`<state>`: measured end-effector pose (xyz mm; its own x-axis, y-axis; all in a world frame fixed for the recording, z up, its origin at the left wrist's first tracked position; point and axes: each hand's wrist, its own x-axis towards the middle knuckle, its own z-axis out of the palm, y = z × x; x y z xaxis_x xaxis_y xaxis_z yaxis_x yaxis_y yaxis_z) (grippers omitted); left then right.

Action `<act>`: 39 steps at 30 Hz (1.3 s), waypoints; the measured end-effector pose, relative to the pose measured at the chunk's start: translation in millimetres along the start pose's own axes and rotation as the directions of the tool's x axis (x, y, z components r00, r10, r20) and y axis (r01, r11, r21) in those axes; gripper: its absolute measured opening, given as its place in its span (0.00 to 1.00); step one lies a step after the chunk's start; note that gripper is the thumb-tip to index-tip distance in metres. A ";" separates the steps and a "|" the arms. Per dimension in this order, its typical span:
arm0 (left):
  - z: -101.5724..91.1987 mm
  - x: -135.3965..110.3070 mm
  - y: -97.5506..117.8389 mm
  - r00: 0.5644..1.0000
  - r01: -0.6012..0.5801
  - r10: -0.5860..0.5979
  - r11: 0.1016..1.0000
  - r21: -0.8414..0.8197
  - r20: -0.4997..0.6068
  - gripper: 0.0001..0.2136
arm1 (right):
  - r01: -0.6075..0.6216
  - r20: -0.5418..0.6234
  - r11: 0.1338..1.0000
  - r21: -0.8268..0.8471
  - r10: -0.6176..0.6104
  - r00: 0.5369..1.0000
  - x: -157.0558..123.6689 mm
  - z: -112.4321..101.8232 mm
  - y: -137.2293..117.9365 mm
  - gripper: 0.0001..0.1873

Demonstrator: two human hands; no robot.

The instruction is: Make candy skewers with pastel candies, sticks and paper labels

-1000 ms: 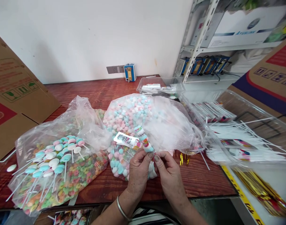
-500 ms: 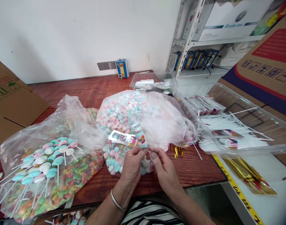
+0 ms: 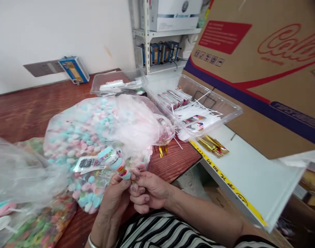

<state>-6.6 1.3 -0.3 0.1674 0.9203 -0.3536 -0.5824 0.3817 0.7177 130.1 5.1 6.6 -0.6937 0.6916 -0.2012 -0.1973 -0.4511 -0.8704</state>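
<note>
A small printed candy packet (image 3: 118, 164) with blue pieces and coloured gummy rings inside leans up from between my two hands. My left hand (image 3: 115, 194), with a bangle at the wrist, pinches its near end. Against that same end, the fingers of my right hand (image 3: 147, 191) are curled and closed. A white printed wrapper (image 3: 88, 164) with a black code lies just beyond, overlapping the packet in view; I cannot tell whether they are joined. Behind it spreads a clear bag of pastel marshmallows (image 3: 82, 120). A bag of gummy rings (image 3: 41, 224) is at lower left, with marshmallow lollipops (image 3: 3, 215) on top.
A clear tray (image 3: 234, 108) of white sticks and printed wrappers stands to the right. Gold twist ties (image 3: 212, 145) lie on the white surface (image 3: 250, 175), others on the wooden table (image 3: 170, 167). Farther back are a smaller clear tray (image 3: 95, 84) and a blue device (image 3: 74, 70). A large carton (image 3: 240, 69) rises at right.
The view has swung right, so things appear farther left. The packet now tilts more to the left, and my right hand's fingers have curled in closer to my left hand.
</note>
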 end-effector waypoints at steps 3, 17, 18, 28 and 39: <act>4.5 2.3 2.7 0.988 -0.127 0.132 0.990 0.061 -0.084 0.10 | 0.022 -0.214 0.964 -0.264 -0.081 0.974 -9.7 -17.6 0.4 0.15; -0.7 -0.1 9.5 0.873 -0.331 0.431 0.867 0.373 -0.228 0.09 | -0.510 -0.587 0.305 -0.804 -0.535 0.607 -2.1 -105.7 -8.9 0.07; -1.3 -0.5 9.9 0.872 -0.324 0.429 0.867 0.377 -0.235 0.09 | -0.523 -0.582 0.279 -0.805 -0.539 0.609 0.3 -106.5 -9.1 0.08; -3.7 -0.3 11.5 0.873 -0.307 0.421 0.867 0.392 -0.246 0.09 | -0.559 -0.558 0.178 -0.810 -0.529 0.640 -12.0 -101.8 -8.3 0.11; -10.4 1.5 10.0 0.869 -0.301 0.424 0.862 0.407 -0.255 0.09 | -0.532 -0.533 0.165 -0.830 -0.514 0.672 -8.5 -104.2 -14.2 0.11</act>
<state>-20.4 5.6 0.1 -0.3043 0.9397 -0.1563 -0.2286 0.0872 0.9696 211.0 64.4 -26.2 0.0044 0.9973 0.0728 0.9118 0.0259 -0.4098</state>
